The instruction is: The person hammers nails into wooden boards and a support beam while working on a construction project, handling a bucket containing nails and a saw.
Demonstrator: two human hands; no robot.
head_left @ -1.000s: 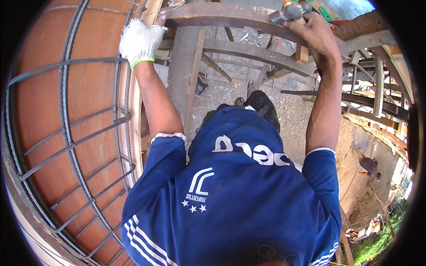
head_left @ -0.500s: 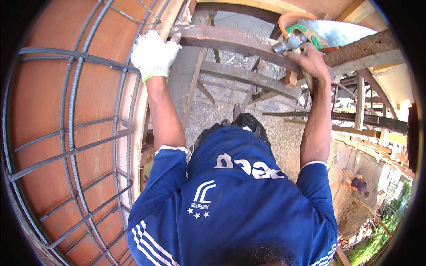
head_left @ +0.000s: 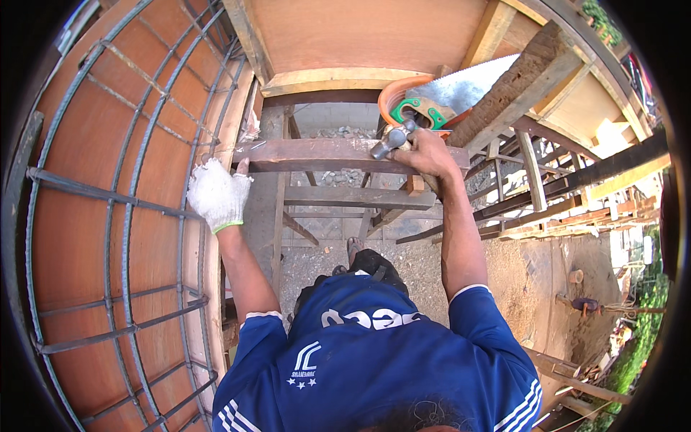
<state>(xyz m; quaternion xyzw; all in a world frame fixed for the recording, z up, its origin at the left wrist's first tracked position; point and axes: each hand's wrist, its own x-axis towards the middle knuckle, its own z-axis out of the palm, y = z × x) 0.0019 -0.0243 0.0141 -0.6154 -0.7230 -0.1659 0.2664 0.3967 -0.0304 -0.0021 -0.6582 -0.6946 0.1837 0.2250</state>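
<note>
White-gloved left hand [head_left: 218,194] stays at a dark wooden beam [head_left: 317,153], finger closure unclear; right hand [head_left: 430,153] still grips a steel-headed hammer [head_left: 389,143]; an orange-edged handsaw [head_left: 464,85] shows more fully.

Large white lettering [head_left: 368,319] stood upside down across the blue shirt [head_left: 410,360] at six o'clock; toward its eight o'clock, a white emblem [head_left: 306,356] carried smaller letters [head_left: 304,374].
</note>
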